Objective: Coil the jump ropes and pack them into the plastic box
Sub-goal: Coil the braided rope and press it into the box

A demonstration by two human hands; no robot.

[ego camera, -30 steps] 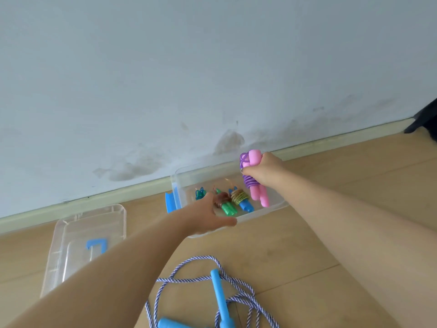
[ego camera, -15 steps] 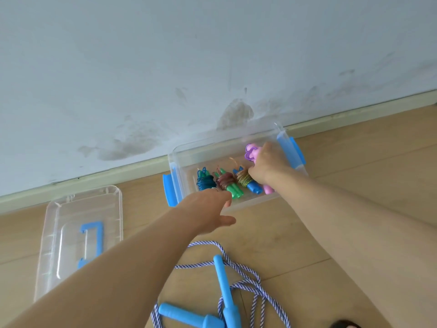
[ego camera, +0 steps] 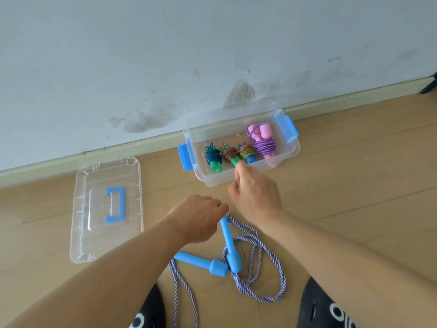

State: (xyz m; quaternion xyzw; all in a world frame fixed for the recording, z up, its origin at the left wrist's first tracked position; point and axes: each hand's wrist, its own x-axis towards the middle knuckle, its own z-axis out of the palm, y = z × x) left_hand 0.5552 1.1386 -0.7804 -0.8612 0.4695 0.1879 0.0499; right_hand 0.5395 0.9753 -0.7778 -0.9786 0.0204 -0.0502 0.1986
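A person's left hand (ego camera: 197,215) curled around the top of a blue handle (ego camera: 229,242) of the loose striped jump rope (ego camera: 254,263) on the wooden floor (ego camera: 343,197), while the right hand (ego camera: 254,192) hovered with relaxed fingers, holding nothing, at the near rim of the plastic box (ego camera: 287,152) by the floor's wall edge, which held four coiled ropes (ego camera: 238,152); its lid (ego camera: 106,209) lay to the left.

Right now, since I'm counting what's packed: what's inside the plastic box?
The plastic box holds four coiled ropes: dark blue, brown, yellow and purple on pink handles. The right hand covers its front edge.
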